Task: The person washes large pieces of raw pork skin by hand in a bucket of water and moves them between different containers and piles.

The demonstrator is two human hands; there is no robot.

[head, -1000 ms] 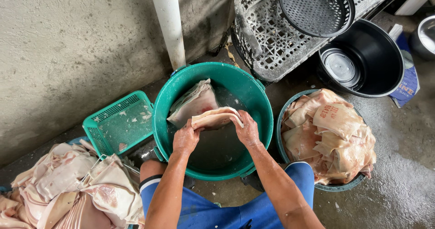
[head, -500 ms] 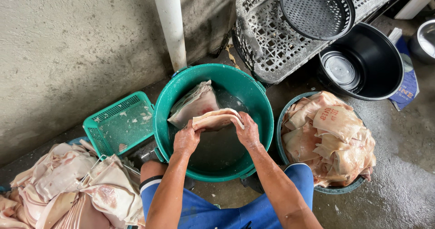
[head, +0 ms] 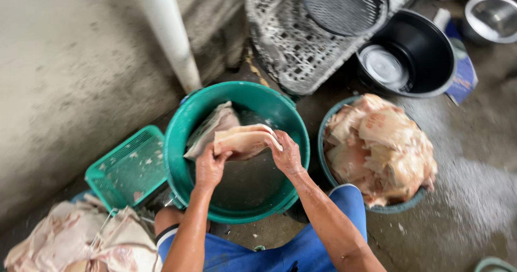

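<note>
Little has moved since the earlier frame: both hands, left (head: 209, 167) and right (head: 286, 154), still clasp the meat slab (head: 243, 141) over the green tub (head: 183, 143). Another slab (head: 207, 131) lies inside. A meat-filled basin (head: 325, 129) stands right, a basket (head: 126, 167) left.

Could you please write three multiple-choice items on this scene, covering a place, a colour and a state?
1. Where is the slab of meat held?
A. over the green tub
B. inside the black pot
C. on the floor

2. What colour is the small basket?
A. red
B. green
C. white

3. How is the slab gripped?
A. by the left hand only
B. by the right hand only
C. by both hands

Answers: 1 A, it hangs above the tub's water; 2 B, its mesh is green; 3 C, one hand grips each end.
</note>
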